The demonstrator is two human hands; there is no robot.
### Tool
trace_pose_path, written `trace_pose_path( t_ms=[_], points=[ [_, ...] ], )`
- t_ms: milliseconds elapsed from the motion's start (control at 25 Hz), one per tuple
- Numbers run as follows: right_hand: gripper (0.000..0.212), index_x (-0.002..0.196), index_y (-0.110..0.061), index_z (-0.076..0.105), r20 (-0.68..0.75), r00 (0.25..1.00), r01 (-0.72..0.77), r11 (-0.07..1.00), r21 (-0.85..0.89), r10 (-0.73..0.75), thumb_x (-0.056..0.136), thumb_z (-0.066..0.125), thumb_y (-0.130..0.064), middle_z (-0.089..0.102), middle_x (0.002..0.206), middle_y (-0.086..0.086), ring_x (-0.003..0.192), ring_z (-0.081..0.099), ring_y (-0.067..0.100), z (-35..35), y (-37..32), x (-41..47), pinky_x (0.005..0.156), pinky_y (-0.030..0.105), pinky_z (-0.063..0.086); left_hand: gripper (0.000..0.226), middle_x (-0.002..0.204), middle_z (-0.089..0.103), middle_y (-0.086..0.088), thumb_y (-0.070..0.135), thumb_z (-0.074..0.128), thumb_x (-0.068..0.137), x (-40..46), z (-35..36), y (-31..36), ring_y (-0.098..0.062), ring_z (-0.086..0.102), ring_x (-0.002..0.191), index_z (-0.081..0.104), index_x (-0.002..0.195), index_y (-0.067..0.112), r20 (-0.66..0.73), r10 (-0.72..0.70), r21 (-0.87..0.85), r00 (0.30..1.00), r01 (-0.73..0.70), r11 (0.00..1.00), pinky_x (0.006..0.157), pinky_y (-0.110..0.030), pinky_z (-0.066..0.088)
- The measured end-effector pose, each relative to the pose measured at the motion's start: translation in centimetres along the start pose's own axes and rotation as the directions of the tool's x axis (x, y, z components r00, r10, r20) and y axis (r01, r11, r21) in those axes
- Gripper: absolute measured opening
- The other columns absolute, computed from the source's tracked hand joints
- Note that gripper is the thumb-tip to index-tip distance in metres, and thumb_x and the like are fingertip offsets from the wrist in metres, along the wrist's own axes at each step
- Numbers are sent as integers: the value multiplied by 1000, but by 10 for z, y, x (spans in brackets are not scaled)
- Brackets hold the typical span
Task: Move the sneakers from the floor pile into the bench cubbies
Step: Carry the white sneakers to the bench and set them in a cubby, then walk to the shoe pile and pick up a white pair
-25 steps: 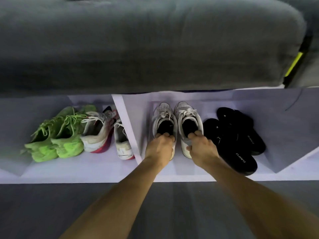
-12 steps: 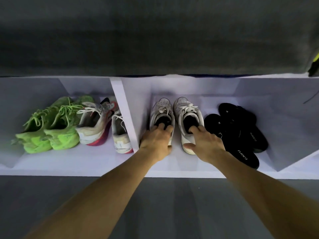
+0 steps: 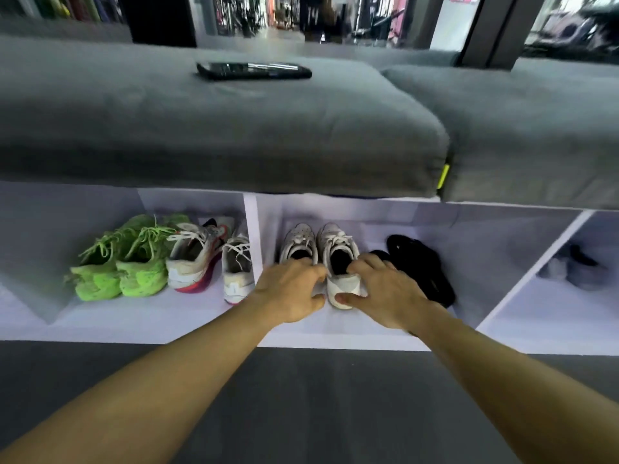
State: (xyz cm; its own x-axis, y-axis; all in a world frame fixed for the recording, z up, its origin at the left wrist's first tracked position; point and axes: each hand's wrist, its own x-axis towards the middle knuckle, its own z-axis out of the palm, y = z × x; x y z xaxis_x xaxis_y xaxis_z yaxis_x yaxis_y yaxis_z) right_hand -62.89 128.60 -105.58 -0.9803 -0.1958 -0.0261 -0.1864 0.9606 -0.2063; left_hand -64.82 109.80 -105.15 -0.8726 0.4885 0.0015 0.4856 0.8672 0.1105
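A pair of white sneakers stands toes-in in the middle cubby of the white bench (image 3: 335, 339). My left hand (image 3: 291, 293) covers the heel of the left white sneaker (image 3: 298, 241) with its fingers curled round it. My right hand (image 3: 385, 293) holds the right white sneaker (image 3: 338, 249), with the thumb on the heel and the fingers over the collar. Both shoes rest on the cubby floor.
Black slippers (image 3: 422, 269) lie right of the white pair. The left cubby holds neon green sneakers (image 3: 120, 266) and white-and-red sneakers (image 3: 197, 259), behind a white divider (image 3: 253, 236). Grey shoes (image 3: 576, 266) sit in the right cubby. A phone (image 3: 254, 70) lies on the grey cushion (image 3: 234, 128).
My fingers have come out of the shoe openings and back to the heels. The white sneakers sit slightly deeper in the cubby. My view has lifted, so the cushion top and the phone show.
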Motion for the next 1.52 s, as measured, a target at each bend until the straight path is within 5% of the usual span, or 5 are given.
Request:
trace_pose_path(
  t_ms=[400,680,1000,1280,1520],
  points=[
    [54,117,-31,46,-177,978,102,993,-50,-110,76,58,-64,51,121,-2,110,54,25,-162,-55,-98,78,37,44,34,101,55,9,53,61,74,-97,-168,52,-16,54,91,51,100,33,-230,47,32,972,-40,999,64,-29,33],
    [62,124,-33,42,-308,940,119,988,-103,-145,75,52,-71,44,131,-4,115,48,24,-305,-64,-117,87,43,44,61,130,51,11,67,57,70,-98,-307,73,-18,54,111,49,122,37,-389,67,112,919,-25,993,90,-39,43],
    [73,137,-39,26,-422,879,162,972,-171,-221,76,53,-70,34,143,-5,122,43,26,-572,-113,-158,89,44,45,75,139,45,11,71,56,69,-129,-568,130,-17,52,116,39,134,38,-529,73,110,846,-16,994,94,-41,40],
    [81,142,-36,23,-552,792,155,960,-231,-261,76,52,-71,34,147,0,127,41,31,-826,-214,-284,94,47,42,75,144,40,11,70,56,70,-255,-839,192,-17,49,120,39,135,36,-629,158,176,761,-59,983,94,-40,38],
    [81,143,-31,22,-596,766,132,966,-225,-243,78,50,-70,32,149,2,128,40,29,-968,-293,-403,96,47,43,80,146,39,8,71,55,71,-370,-1001,239,-19,48,123,35,139,34,-669,158,193,726,-36,981,95,-41,37]
  ],
)
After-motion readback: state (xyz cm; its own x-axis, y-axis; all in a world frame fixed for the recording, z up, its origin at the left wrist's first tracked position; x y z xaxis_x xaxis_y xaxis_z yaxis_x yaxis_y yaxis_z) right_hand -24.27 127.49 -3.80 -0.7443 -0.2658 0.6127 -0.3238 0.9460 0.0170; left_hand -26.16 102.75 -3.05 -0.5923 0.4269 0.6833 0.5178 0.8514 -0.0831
